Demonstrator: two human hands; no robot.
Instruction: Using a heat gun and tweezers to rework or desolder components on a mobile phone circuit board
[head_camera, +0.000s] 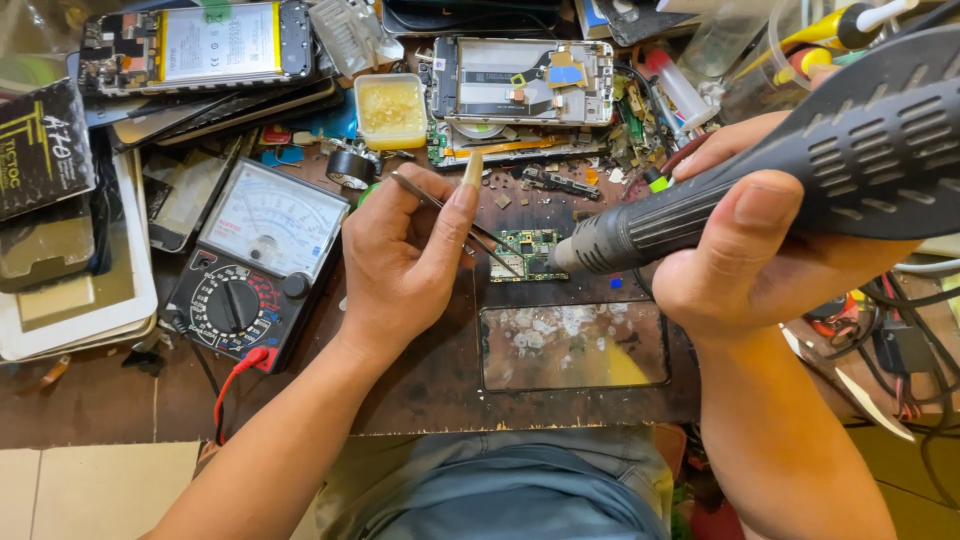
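Observation:
A small green circuit board (527, 250) lies on the dark, scorched work mat (430, 380) in the middle. My left hand (400, 265) pinches thin metal tweezers (455, 217), whose tips rest on the board's left side. My right hand (770, 240) grips the black ribbed handle of a hot-air tool (800, 170). Its metal nozzle points at the board's right edge, almost touching it.
An analog multimeter (250, 265) with a red lead sits left of my left hand. Opened phones (520, 80), a yellow flux tub (390, 108), a tape roll (350, 168) and loose parts crowd the back. A worn glass pane (572, 345) lies in front of the board. Cables (910, 340) are at right.

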